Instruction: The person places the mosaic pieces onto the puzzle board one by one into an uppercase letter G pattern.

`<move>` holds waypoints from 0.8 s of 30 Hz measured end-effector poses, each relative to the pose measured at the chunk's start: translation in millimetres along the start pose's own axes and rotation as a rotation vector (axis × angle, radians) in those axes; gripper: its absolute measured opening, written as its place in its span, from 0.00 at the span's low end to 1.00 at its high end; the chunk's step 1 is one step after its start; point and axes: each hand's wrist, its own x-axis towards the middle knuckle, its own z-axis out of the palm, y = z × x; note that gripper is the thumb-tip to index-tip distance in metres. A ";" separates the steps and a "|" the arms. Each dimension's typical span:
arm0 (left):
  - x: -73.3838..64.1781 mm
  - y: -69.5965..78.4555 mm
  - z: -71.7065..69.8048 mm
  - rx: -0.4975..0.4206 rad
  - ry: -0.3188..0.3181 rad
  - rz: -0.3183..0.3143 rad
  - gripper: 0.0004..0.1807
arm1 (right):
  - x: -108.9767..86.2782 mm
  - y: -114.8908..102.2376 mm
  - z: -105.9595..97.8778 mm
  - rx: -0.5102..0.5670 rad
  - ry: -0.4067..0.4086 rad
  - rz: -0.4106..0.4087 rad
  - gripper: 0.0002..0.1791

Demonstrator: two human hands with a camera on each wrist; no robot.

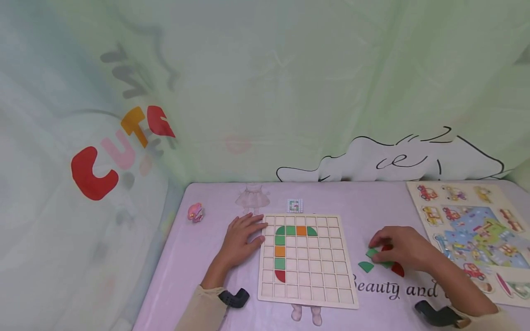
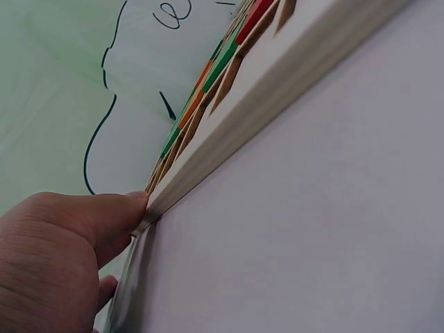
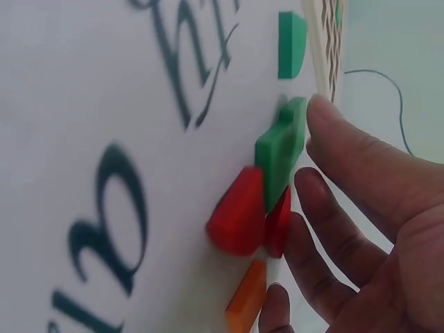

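Observation:
A pale wooden grid board [image 1: 316, 276] lies on the table, with green, orange and red pieces set in an L-shaped line of cells. My left hand [image 1: 242, 241] rests at the board's left side, fingers extended and the thumb touching its edge. To the right of the board, my right hand [image 1: 403, 248] hovers over a small group of loose pieces. In the right wrist view, its thumb and loosely bent fingers are close to a green piece [image 3: 281, 149], red pieces [image 3: 239, 215] and an orange piece [image 3: 246, 298]. A green quarter-round piece [image 1: 366, 266] lies nearer the board.
A small printed pattern card [image 1: 295, 205] lies behind the board. At the back left sits a pink figurine [image 1: 196, 212]. A picture puzzle board [image 1: 455, 207] with vehicles takes up the table's right side. Fabric with printed drawings hangs behind the table.

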 end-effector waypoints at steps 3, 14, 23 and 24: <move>0.0 -0.3 0.1 0.001 -0.002 -0.001 0.23 | -0.8 3.1 -1.1 -0.003 -0.002 0.009 0.19; -0.4 1.2 -0.9 -0.005 0.003 -0.007 0.23 | -0.4 6.2 1.0 0.018 -0.004 -0.002 0.18; -0.2 1.4 -0.7 -0.011 0.007 -0.011 0.22 | -1.3 5.6 3.0 0.063 -0.004 -0.028 0.15; -0.2 1.2 -0.5 -0.013 0.007 -0.009 0.22 | -1.6 5.2 2.8 0.065 -0.003 -0.032 0.14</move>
